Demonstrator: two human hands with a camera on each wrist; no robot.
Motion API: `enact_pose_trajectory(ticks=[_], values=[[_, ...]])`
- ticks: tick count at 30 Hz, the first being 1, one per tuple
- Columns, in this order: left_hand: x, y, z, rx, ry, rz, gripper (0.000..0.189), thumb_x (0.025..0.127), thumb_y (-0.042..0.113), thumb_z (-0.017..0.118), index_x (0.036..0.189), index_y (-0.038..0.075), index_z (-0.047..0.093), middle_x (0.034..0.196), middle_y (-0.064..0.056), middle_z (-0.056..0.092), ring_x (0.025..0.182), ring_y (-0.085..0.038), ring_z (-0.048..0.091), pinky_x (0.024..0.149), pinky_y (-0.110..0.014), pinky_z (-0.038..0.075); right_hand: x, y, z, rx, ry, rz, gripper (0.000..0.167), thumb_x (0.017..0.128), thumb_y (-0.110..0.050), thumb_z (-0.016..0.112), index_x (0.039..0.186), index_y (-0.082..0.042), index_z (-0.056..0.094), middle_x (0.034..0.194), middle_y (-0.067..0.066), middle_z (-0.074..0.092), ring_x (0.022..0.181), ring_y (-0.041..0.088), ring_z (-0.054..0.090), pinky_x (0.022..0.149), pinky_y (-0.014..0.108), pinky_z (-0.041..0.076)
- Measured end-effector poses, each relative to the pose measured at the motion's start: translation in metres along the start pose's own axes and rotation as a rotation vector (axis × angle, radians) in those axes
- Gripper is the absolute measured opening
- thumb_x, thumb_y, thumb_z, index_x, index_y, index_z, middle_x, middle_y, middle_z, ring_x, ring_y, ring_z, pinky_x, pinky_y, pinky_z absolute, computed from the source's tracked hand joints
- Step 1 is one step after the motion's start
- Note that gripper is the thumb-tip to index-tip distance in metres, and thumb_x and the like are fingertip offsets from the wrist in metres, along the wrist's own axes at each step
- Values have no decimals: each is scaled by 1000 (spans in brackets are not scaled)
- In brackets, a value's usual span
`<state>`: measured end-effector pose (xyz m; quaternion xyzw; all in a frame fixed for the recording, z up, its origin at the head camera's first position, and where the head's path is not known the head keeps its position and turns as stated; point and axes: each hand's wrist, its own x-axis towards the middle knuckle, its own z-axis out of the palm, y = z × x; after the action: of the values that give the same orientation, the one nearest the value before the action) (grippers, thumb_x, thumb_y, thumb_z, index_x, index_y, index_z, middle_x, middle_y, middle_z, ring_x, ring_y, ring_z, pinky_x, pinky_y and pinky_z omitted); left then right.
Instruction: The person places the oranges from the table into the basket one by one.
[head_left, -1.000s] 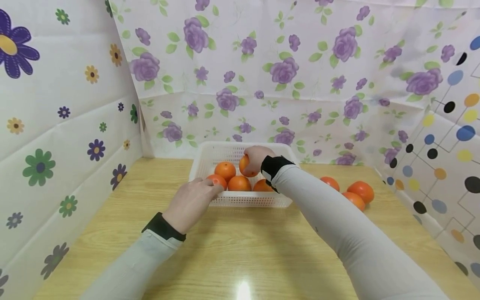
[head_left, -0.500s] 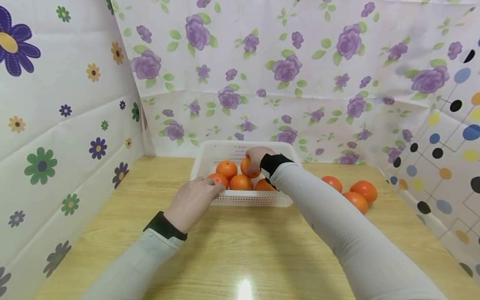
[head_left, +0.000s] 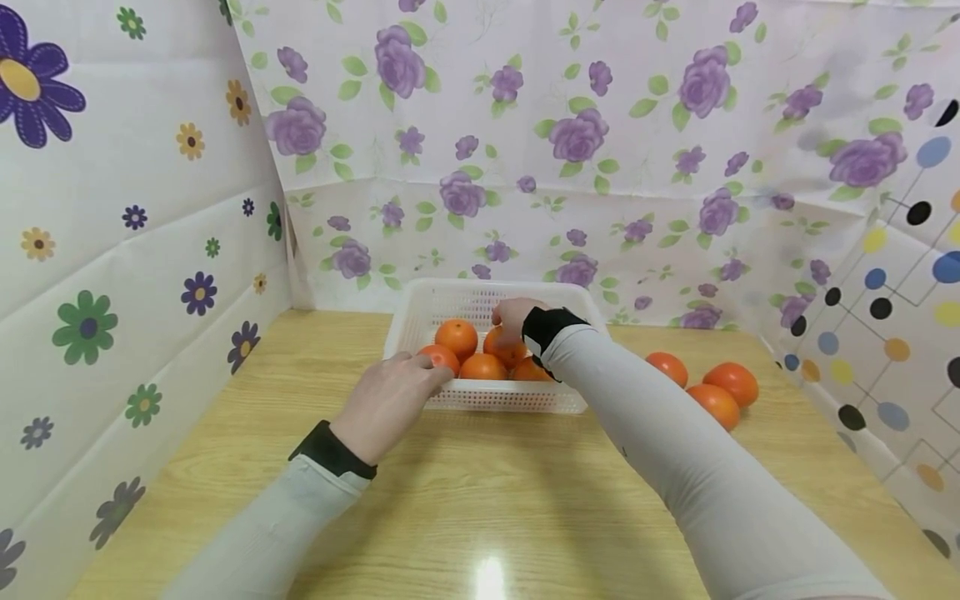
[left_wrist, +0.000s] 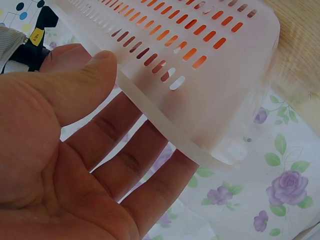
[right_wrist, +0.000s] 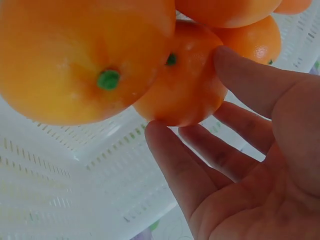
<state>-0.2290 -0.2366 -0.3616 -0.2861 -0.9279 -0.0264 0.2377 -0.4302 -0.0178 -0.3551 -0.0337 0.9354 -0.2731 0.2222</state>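
In the head view, a white basket [head_left: 502, 400] stands on a wooden table [head_left: 450, 508] before a flowered cloth [head_left: 465, 125]. The left hand [head_left: 384, 402] lies over its near left corner, beside a reddish fruit [head_left: 441, 357] inside. The right hand [head_left: 517, 317] reaches in above an orange [head_left: 504, 347], which rests among the others: one orange behind on the left [head_left: 456, 337] and two along the front, the middle one [head_left: 483, 367] and the right one [head_left: 530, 370]. Three loose fruits [head_left: 722, 402] sit together on the table, right of the basket.

In the left wrist view, the left hand grips the basket's rim, the thumb on one side and the fingers on the other.

In the right wrist view, the right hand's fingers are spread and fairly straight; the thumb and forefinger tips meet the orange's edge, with another orange large at the left.
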Motion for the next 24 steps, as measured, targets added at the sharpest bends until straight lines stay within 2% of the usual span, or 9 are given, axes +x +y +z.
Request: enact_pose_trajectory(ticks=[3, 5, 8, 10, 13, 15, 20, 24], values=[[0, -1, 0, -2, -10, -3, 35, 88, -10, 85, 110, 18, 80, 95, -2, 72, 73, -22, 58, 66, -36, 57, 2, 3, -1, 7, 3, 9, 67, 92, -16, 90, 152, -21, 62, 145, 0, 62, 125, 30, 60, 81, 54, 63], [0, -1, 1, -5, -16, -6, 35, 88, -10, 85, 110, 18, 81, 96, -2, 72, 73, -22, 58, 67, -36, 57, 5, 4, -1, -21, 4, -2, 68, 92, -19, 91, 153, -19, 61, 146, 1, 62, 126, 31, 60, 84, 54, 63], [0, -1, 1, -5, -14, -6, 35, 88, -9, 85, 109, 18, 81, 95, -2, 72, 73, -22, 59, 66, -36, 57, 8, 4, -2, -141, 1, -52, 64, 94, -22, 89, 152, -17, 62, 147, 3, 64, 125, 29, 60, 97, 55, 60], [0, -1, 1, -8, -10, -6, 34, 88, -9, 85, 109, 18, 81, 95, -2, 72, 72, -22, 58, 65, -36, 56, 11, 3, -2, -284, 13, -121, 59, 96, -24, 86, 150, -13, 65, 145, 6, 66, 122, 28, 62, 105, 52, 56], [0, -1, 1, -7, -3, -5, 34, 88, -9, 86, 108, 18, 81, 95, -2, 72, 72, -22, 59, 65, -36, 57, 17, 1, -1, -432, 35, -180, 52, 98, -25, 81, 147, -12, 68, 141, 7, 70, 119, 27, 64, 111, 49, 53], [0, 0, 0, -8, -5, -6, 34, 88, -9, 86, 109, 18, 81, 96, -2, 72, 73, -22, 59, 66, -36, 57, 20, -1, -1, -505, 49, -204, 51, 100, -25, 78, 148, -11, 69, 144, 8, 70, 124, 26, 65, 115, 47, 50], [0, 0, 0, 1, -5, -5, 33, 88, -9, 85, 107, 18, 80, 94, -2, 71, 72, -22, 58, 65, -36, 56, 14, -11, 1, -540, 32, -202, 55, 106, -27, 74, 158, -12, 60, 157, 9, 62, 143, 27, 57, 124, 45, 41], [0, 0, 1, 4, -5, -5, 34, 88, -10, 84, 107, 18, 80, 93, -2, 70, 71, -22, 57, 64, -35, 56, 14, -13, 3, -530, 6, -209, 57, 106, -27, 75, 159, -12, 59, 158, 10, 61, 145, 28, 55, 126, 46, 38]])
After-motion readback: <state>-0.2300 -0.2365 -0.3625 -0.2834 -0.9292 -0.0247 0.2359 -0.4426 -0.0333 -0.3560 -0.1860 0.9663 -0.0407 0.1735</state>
